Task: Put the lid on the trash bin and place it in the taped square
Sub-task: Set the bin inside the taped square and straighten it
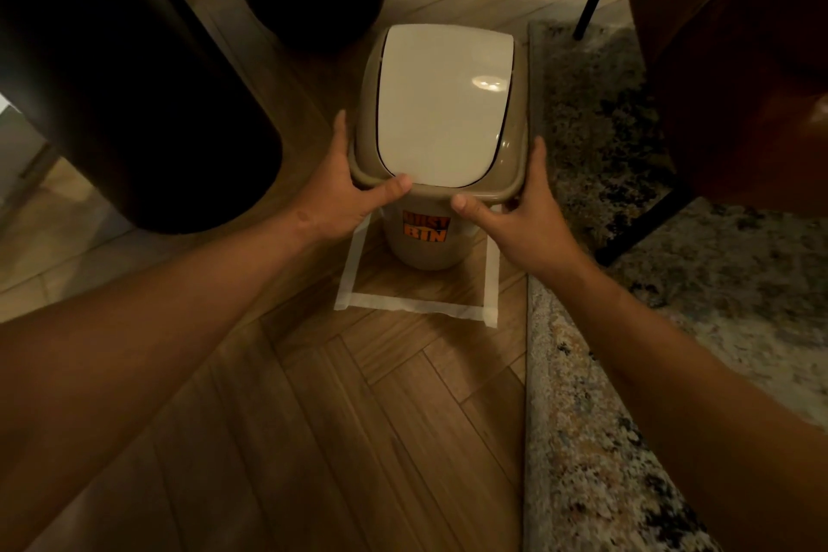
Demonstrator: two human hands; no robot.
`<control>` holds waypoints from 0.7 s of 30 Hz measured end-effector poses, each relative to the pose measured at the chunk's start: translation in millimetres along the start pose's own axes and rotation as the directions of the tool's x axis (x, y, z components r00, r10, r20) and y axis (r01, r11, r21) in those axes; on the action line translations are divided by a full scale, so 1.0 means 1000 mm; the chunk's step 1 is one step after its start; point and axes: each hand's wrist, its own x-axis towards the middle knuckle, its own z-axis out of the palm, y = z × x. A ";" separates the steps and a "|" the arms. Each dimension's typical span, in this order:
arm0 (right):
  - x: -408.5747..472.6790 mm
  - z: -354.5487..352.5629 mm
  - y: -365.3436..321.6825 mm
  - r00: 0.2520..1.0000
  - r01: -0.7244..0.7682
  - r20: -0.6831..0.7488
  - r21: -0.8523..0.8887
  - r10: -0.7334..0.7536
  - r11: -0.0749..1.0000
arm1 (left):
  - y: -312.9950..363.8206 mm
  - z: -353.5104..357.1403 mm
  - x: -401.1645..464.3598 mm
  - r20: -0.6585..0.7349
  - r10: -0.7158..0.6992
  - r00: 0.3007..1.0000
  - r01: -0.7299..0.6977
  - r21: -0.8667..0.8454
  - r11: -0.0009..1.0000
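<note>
A small tan trash bin (423,244) with an orange label stands upright on the wooden floor, its base inside the white taped square (416,304). Its lid (441,103), a tan frame around a white swing flap, sits on top of the bin. My left hand (358,188) grips the lid's near left rim, thumb on top. On the opposite side, my right hand (511,215) holds the near right rim, thumb pressing the front edge. The far side of the taped square is hidden behind the bin.
Two large dark cylindrical shapes (134,94) loom at the left and back left. A mottled rug (627,327) borders the square on the right. A brown chair (726,58) with black legs stands on the rug at the upper right.
</note>
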 end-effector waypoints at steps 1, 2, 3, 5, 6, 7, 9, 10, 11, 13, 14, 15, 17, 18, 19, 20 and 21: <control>-0.003 0.002 0.002 1.000 -0.006 -0.011 0.008 0.006 1.000 | -0.003 0.002 -0.002 -0.016 -0.013 1.000 0.012 -0.011 1.000; -0.005 0.005 0.006 1.000 0.000 -0.016 0.016 0.000 1.000 | -0.005 0.005 -0.006 -0.031 -0.023 0.999 0.022 -0.030 0.999; -0.007 0.006 0.010 1.000 0.008 -0.015 0.024 -0.008 1.000 | -0.008 0.009 -0.009 -0.044 -0.033 0.998 0.031 -0.055 0.998; -0.009 0.011 0.018 1.000 0.014 -0.019 0.035 -0.013 0.999 | -0.013 0.016 -0.015 -0.062 -0.059 0.996 0.052 -0.107 0.993; -0.009 0.013 0.021 0.999 0.021 -0.028 0.034 -0.020 0.999 | -0.016 0.018 -0.016 -0.070 -0.072 0.995 0.063 -0.126 0.990; -0.010 0.015 0.024 0.999 0.031 -0.041 0.036 -0.029 0.999 | -0.019 0.020 -0.016 -0.077 -0.084 0.993 0.073 -0.139 0.988; -0.010 0.019 0.026 0.997 0.035 -0.070 0.051 -0.032 0.998 | -0.023 0.023 -0.017 -0.083 -0.120 0.989 0.105 -0.166 0.980; -0.011 0.021 0.027 0.996 0.032 -0.083 0.066 -0.026 0.997 | -0.025 0.025 -0.016 -0.078 -0.144 0.986 0.126 -0.196 0.972; -0.011 0.021 0.026 0.995 0.031 -0.095 0.082 -0.023 0.996 | -0.027 0.026 -0.016 -0.073 -0.164 0.984 0.144 -0.229 0.963; -0.010 0.022 0.025 0.994 0.034 -0.108 0.095 -0.023 0.995 | -0.029 0.028 -0.015 -0.076 -0.180 0.981 0.154 -0.268 0.951; -0.010 0.022 0.025 0.994 0.035 -0.111 0.098 -0.024 0.995 | -0.030 0.028 -0.015 -0.076 -0.183 0.980 0.154 -0.284 0.946; -0.011 0.022 0.024 0.993 0.035 -0.114 0.105 -0.023 0.994 | -0.031 0.028 -0.015 -0.075 -0.185 0.980 0.155 -0.298 0.942; -0.013 0.023 0.025 0.993 0.032 -0.116 0.118 -0.018 0.993 | -0.031 0.027 -0.016 -0.082 -0.190 0.978 0.157 -0.301 0.941; -0.014 0.024 0.024 0.993 0.030 -0.115 0.118 -0.016 0.993 | -0.030 0.027 -0.017 -0.083 -0.191 0.978 0.158 -0.298 0.941; -0.014 0.024 0.024 0.993 0.029 -0.115 0.115 -0.016 0.993 | -0.030 0.028 -0.018 -0.083 -0.191 0.978 0.158 -0.297 0.942; -0.014 0.024 0.024 0.993 0.027 -0.118 0.113 -0.013 0.993 | -0.028 0.028 -0.018 -0.085 -0.191 0.978 0.158 -0.298 0.941; -0.014 0.024 0.024 0.993 0.026 -0.120 0.113 -0.012 0.993 | -0.028 0.028 -0.018 -0.087 -0.191 0.978 0.157 -0.301 0.941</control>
